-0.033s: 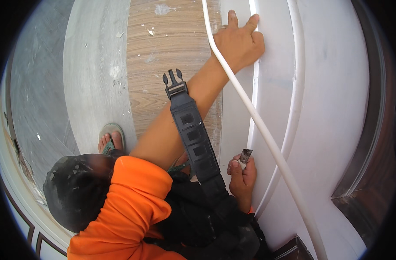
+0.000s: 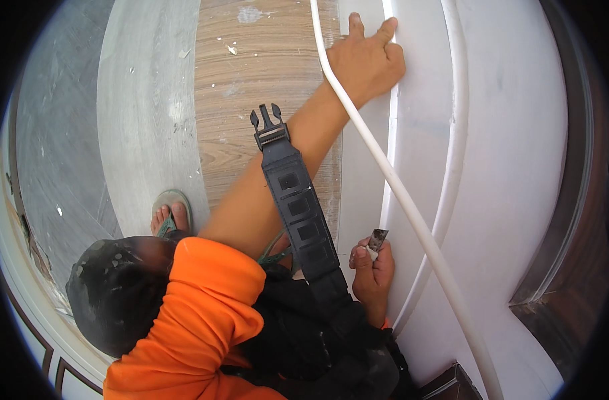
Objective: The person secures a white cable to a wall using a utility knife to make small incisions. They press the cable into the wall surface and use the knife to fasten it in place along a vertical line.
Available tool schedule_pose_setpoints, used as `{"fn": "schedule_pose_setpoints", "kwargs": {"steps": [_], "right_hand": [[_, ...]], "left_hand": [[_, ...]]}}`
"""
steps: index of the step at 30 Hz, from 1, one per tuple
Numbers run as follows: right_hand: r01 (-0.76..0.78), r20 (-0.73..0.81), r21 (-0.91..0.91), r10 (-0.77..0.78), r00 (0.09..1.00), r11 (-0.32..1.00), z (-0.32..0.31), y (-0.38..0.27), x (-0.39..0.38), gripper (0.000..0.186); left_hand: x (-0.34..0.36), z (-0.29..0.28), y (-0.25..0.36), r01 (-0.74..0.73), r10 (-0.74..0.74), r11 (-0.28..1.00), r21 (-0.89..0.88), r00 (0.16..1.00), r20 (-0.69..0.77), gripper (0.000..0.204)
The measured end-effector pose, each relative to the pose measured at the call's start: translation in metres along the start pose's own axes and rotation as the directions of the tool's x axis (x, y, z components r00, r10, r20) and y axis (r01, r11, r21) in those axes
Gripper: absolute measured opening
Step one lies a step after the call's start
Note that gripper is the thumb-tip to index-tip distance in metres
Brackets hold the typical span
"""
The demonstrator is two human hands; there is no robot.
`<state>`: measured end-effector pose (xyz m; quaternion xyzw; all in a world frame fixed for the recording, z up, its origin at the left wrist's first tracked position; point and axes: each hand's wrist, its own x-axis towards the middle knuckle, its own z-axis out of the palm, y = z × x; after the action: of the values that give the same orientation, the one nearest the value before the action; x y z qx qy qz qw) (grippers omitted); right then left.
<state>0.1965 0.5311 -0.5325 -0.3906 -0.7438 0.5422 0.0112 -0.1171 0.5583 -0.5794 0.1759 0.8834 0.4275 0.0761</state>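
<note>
My left hand [image 2: 364, 63] reaches far forward, two digits stretched apart and the others bent. It rests against the narrow white trim strip [image 2: 389, 180] along the pale wall base, with nothing seen in its grip. Close to my body, my right hand [image 2: 372, 273] is closed round a small scraper [image 2: 378, 239]. The scraper's short, stained dark blade sticks up beside the near end of the strip; its handle is mostly hidden by my fingers. A white tube or cord [image 2: 411, 207] hangs in front of the wall and passes over my left wrist.
A thicker white moulding [image 2: 459, 100] runs along the wall at right. A black strap with a buckle [image 2: 298, 200] dangles over my left forearm. Wood-look floor planks [image 2: 258, 73] carry pale chips and smears. My sandalled foot [image 2: 172, 212] is at left. Dark frame [image 2: 578, 133] stands at far right.
My left hand has shifted very slightly forward along the strip. My right hand and the scraper have not moved.
</note>
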Motion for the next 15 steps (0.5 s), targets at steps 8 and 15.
{"fn": "schedule_pose_setpoints", "kwargs": {"steps": [8,15], "right_hand": [[-0.004,0.082,-0.003,0.004,0.997,1.000,0.000,-0.001,-0.002,0.010],[-0.085,0.074,0.169,0.073,0.995,0.982,0.008,-0.027,-0.005,0.007]], "left_hand": [[0.033,0.010,-0.015,0.482,-0.350,0.504,-0.717,0.873,0.341,0.066],[-0.073,0.077,-0.023,0.045,-0.118,0.936,-0.350,0.975,-0.189,0.065]]}}
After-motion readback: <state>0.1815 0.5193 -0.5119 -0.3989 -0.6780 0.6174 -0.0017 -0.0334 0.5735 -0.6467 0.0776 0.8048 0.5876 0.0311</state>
